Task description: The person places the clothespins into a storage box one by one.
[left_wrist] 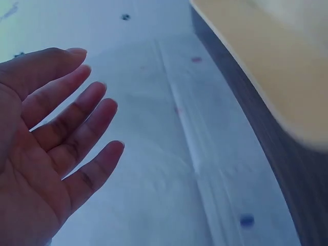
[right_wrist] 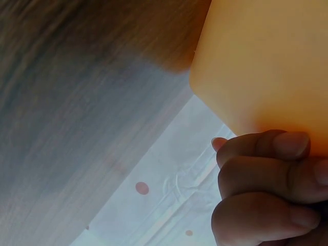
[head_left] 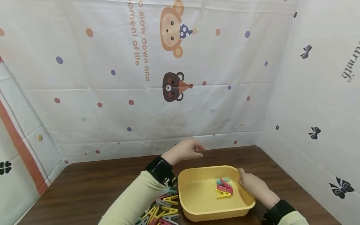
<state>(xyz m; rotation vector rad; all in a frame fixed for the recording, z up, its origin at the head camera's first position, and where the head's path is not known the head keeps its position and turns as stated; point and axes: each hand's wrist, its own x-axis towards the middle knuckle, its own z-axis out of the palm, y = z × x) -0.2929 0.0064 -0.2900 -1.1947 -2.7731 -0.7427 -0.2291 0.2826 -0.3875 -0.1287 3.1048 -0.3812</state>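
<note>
R hand (head_left: 254, 187) of a person, grip pinching the rim of a yellow tub (head_left: 197, 198) on the counter (head_left: 84, 193), w/ a few clothespins (head_left: 224, 189) inside; L hand (head_left: 184, 151), grip loosely spread, hovers nr. tub's far side. Pile of addt'l pegs (head_left: 170, 211) beside tub.

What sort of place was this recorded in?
Probably a makeshift recording booth: a brown tabletop closed in on three sides by printed sheets, with a yellow tray and loose clothespins.
</note>
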